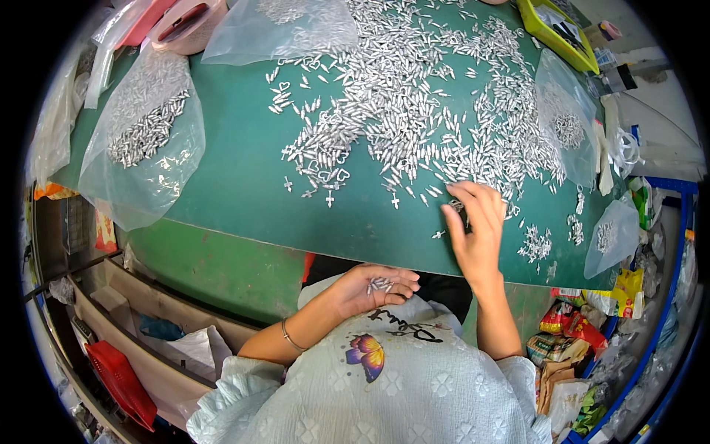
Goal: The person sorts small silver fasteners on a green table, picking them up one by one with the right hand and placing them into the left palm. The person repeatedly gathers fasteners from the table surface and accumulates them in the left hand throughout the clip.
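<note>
My left hand [376, 286] is turned palm up close to my body, just off the table's near edge. Its fingers curl around several small silver charms [381, 284] lying in the palm. Over the near side of a large spread of silver charms [403, 111], my right hand [477, 226] reaches down with thumb and forefinger apart. A few charms show in the gap between them; whether the hand touches these I cannot tell. Most of the spread pieces are pointed and spindle-like, with hearts and crosses among them. A cross charm [395, 200] lies left of my right hand.
Clear plastic bags of charms lie at the left [148, 140], back [285, 29] and right [568, 118] of the green table [237, 163]. Small separate piles [535, 244] sit at the right. A yellow-green tray [558, 33] and pink tub [188, 26] stand behind. An open drawer [159, 322] is lower left.
</note>
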`<state>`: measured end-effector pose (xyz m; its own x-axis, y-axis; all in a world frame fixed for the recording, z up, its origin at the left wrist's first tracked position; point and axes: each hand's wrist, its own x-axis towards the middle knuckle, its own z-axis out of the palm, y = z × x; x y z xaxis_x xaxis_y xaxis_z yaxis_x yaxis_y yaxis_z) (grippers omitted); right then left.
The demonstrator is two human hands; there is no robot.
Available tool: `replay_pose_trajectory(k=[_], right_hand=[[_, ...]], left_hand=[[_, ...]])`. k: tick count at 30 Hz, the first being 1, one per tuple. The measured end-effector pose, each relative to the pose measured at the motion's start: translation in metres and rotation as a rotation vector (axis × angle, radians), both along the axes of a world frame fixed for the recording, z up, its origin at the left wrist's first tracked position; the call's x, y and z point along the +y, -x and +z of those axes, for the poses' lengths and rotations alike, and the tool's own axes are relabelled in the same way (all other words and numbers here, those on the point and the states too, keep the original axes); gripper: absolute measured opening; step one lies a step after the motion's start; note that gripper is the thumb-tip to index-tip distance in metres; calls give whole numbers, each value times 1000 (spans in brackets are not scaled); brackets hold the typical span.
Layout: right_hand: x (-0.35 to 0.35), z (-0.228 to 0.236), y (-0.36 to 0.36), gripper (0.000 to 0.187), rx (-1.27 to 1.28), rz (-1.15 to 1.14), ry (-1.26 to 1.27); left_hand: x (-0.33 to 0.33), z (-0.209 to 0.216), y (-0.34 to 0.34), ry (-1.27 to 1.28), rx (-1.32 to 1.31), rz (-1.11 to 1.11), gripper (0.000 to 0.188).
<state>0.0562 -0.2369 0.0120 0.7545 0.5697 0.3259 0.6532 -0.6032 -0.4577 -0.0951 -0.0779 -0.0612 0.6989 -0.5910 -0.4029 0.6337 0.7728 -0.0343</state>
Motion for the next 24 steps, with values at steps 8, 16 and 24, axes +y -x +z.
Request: replay_pose_trajectory(k=[8, 16, 24], right_hand=[[21, -11, 5, 22, -2, 129, 141], [2, 17, 43, 19, 324, 510, 152], [28, 4, -10, 16, -42, -9, 116]], left_hand=[[-3, 9, -8, -102, 111, -48, 45], [-5, -24, 0, 358, 54, 90, 44], [-7, -14, -6, 90, 28, -27, 34]])
